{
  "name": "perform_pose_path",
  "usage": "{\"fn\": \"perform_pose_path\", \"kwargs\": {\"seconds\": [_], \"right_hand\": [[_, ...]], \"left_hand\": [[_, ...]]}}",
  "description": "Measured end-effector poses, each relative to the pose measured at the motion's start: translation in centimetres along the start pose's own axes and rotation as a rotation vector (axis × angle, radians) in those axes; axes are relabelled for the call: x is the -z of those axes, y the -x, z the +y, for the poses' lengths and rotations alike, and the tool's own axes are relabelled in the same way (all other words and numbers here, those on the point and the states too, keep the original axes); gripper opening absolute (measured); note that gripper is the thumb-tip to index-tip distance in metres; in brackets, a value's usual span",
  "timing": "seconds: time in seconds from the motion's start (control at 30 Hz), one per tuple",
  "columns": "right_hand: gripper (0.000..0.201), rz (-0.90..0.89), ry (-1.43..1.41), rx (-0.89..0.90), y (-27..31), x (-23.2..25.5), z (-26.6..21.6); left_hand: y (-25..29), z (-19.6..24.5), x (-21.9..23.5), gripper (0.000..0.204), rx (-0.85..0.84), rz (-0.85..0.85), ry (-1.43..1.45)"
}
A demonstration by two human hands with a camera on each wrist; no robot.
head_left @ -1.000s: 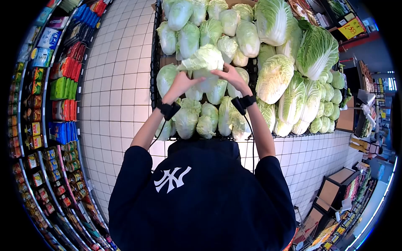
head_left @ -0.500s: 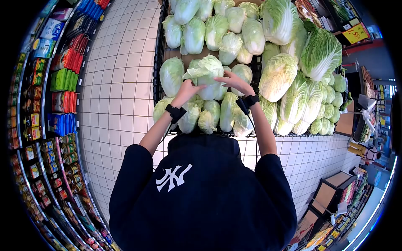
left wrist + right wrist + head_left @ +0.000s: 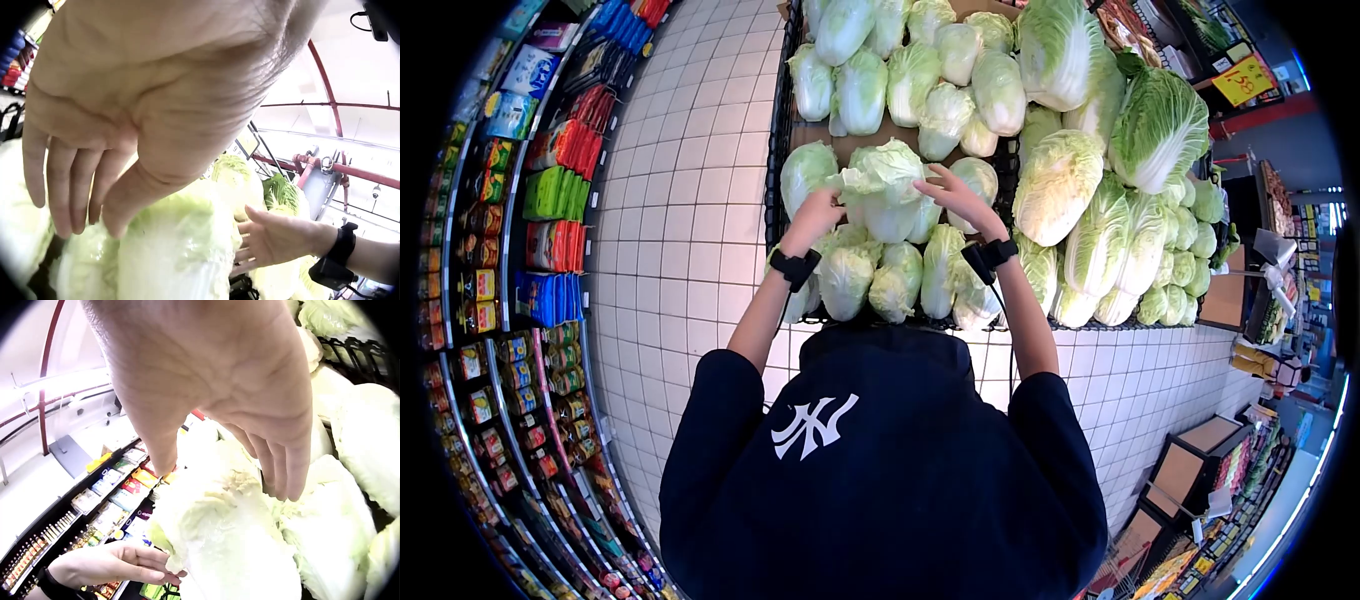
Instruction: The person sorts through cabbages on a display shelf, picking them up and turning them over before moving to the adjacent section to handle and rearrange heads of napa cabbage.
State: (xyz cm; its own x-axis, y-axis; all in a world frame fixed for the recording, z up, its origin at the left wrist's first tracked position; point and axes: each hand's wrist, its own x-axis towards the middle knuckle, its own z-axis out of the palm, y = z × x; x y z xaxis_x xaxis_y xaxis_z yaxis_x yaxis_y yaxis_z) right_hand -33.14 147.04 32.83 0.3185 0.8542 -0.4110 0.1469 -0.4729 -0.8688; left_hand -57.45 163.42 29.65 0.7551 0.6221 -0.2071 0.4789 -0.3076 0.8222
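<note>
"What's changed in the last second?"

"Both hands held the cabbage [image 3: 888, 185] up between them. Now it sits lower in the display bin [image 3: 779, 130], among the others, and the hold has loosened. I'd judge it's been set down and the bin bears its weight."

"And the fingers?"

"Neither set is clamped on anything. The left hand [image 3: 813, 220] hangs just beside the cabbage, its fingers loosely bent. The right hand [image 3: 960, 200] has its fingers stretched out along the other side. Whether the tips still brush the leaves, I can't tell."

"Any room to move?"

"Sideways it's tight: one neighbouring cabbage [image 3: 807, 172] at the left, another under the right hand, and a front row [image 3: 848, 280] nearer the body. Beyond it a bare brown patch [image 3: 808, 132] shows, and upward looks open. The bin's black edge runs past the left hand."
</note>
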Motion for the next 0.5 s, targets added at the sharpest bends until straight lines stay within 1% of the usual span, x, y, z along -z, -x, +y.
{"fn": "perform_pose_path", "kwargs": {"seconds": [0.03, 0.07, 0.1, 0.13, 0.2, 0.23, 0.27, 0.33, 0.37, 0.4, 0.43, 0.5], "right_hand": [[0.094, 0.003, 0.002, 0.004, 0.0, 0.3, -0.4], [0.093, 0.013, 0.018, 0.03, -0.1, 0.7, -0.7], [0.091, 0.023, 0.034, 0.056, -0.5, 1.2, -0.9], [0.091, 0.024, 0.035, 0.062, -0.9, 1.4, -1.2], [0.09, 0.096, 0.068, 0.048, -2.1, 1.7, -1.0], [0.077, 0.218, 0.102, 0.045, -2.6, 1.5, -0.8], [0.077, 0.219, 0.103, 0.049, -3.7, 1.7, 0.1], [0.071, 0.3, -0.094, 0.095, -6.3, 2.4, 1.7], [0.072, 0.372, -0.055, 0.051, -5.2, 2.3, -0.2], [0.072, 0.373, -0.056, 0.061, -6.0, 2.4, 0.1], [0.077, 0.47, 0.034, 0.045, -7.3, 2.5, 1.5], [0.088, 0.649, 0.195, 0.039, -10.1, 2.7, 3.9]], "left_hand": [[-0.5, -1.0, 0.6, 0.028, -0.004, 0.002, -0.001], [-1.7, -2.4, 1.1, 0.028, -0.061, 0.097, -0.005], [-2.6, -2.4, 1.8, 0.028, -0.118, 0.192, -0.009], [-3.4, -2.4, 2.2, 0.028, -0.122, 0.196, -0.011], [-4.5, -1.0, 3.5, 0.033, -0.144, 0.347, -0.061], [-5.4, -0.4, 4.0, 0.043, -0.119, 0.321, -0.085], [-6.4, -0.3, 4.1, 0.043, -0.122, 0.323, -0.085], [-8.7, -0.6, 4.0, 0.052, -0.115, 0.429, -0.194], [-10.4, -1.9, 3.6, 0.066, -0.059, 0.476, -0.204], [-12.4, -3.6, 3.9, 0.076, -0.055, 0.402, -0.109], [-13.5, -4.2, 3.7, 0.081, -0.017, 0.44, -0.115], [-15.3, -3.6, 4.0, 0.088, 0.044, 0.506, -0.093]]}}
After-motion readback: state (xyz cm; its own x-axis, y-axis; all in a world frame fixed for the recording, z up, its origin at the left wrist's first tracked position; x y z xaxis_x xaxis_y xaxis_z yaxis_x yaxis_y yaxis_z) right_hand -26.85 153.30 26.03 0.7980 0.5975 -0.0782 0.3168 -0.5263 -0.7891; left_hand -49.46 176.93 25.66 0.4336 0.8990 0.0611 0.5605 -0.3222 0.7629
